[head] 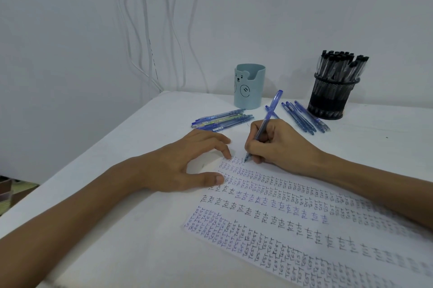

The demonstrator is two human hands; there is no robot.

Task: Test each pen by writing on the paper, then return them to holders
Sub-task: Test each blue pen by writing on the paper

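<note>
The blue pen (267,121) stands tilted in the right hand (278,144), fingers pinching it, tip on the paper (293,224) at its far left corner. The left hand (185,163) rests beside it, fingers spread, fingertips pressing that corner. Paper lies on the white surface (145,229) against white walls (281,18).

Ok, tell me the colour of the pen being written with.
Translucent blue pen, gripped by the right hand; head view.
</note>
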